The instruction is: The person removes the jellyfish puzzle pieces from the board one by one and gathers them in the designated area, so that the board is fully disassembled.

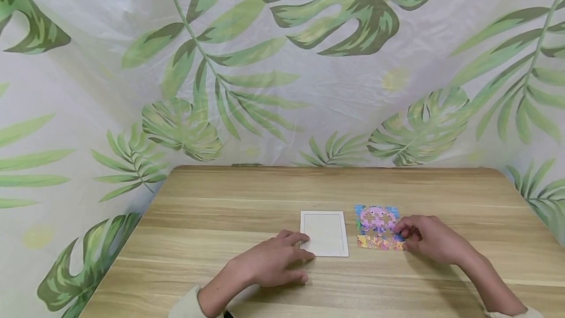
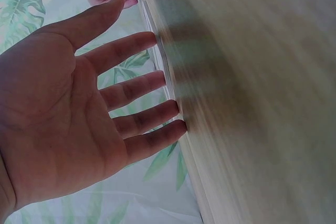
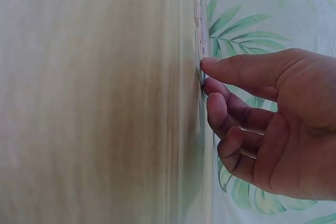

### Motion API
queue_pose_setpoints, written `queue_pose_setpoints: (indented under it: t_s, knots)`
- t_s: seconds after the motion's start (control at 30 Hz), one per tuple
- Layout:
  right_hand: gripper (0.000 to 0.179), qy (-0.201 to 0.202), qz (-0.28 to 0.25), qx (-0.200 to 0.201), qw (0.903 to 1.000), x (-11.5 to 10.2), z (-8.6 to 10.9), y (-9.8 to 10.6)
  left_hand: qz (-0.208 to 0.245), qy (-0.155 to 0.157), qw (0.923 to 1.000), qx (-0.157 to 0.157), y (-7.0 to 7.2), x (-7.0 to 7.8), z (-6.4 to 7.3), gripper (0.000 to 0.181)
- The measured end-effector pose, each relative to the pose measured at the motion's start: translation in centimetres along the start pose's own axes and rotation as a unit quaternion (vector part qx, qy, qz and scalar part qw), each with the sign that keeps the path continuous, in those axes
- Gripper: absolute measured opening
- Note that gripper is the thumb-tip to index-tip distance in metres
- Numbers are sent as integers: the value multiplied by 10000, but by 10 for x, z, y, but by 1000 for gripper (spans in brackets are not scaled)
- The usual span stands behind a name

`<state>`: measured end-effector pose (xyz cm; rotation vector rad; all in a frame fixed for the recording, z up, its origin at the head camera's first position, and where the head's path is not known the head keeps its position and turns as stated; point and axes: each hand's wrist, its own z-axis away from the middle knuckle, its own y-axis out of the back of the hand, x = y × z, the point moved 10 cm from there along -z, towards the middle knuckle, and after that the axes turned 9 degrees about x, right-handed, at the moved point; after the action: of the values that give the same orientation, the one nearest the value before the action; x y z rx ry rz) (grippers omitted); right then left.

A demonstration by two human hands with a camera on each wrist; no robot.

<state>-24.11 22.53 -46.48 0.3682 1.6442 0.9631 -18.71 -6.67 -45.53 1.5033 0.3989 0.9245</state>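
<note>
A small jigsaw puzzle (image 1: 376,216) with a pink cartoon figure on blue and a yellow lower band lies flat on the table. Wood shows through cross-shaped gaps in it. My right hand (image 1: 434,239) is at its right edge, thumb and index finger pinching a piece at the lower right; the other fingers curl inward. Left of the puzzle lies a white rectangular frame board (image 1: 325,234) with a thin line inside its border. My left hand (image 1: 275,259) has its fingers spread and nearly straight, with fingertips at the board's lower left edge.
The wooden table (image 1: 198,220) has rounded far corners. Behind and around it hangs a pale cloth (image 1: 335,92) printed with green leaves. The board and puzzle lie side by side with a narrow strip of wood between them.
</note>
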Motion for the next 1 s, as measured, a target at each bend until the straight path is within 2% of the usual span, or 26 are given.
queue_pose_setpoints:
  t_s: [0.67,0.87,1.0]
  knots:
    - [17,-22,129,165,9998,0,12,5,-184,-90,9998,-19,-2,1,0,44]
    - [21,-97,499,344,9981,-3,18,8,-309,-175,9994,-34,0,0,2,50]
    - [25,-118,885,652,9939,-3,23,15,-187,71,9997,147,8,-9,5,58]
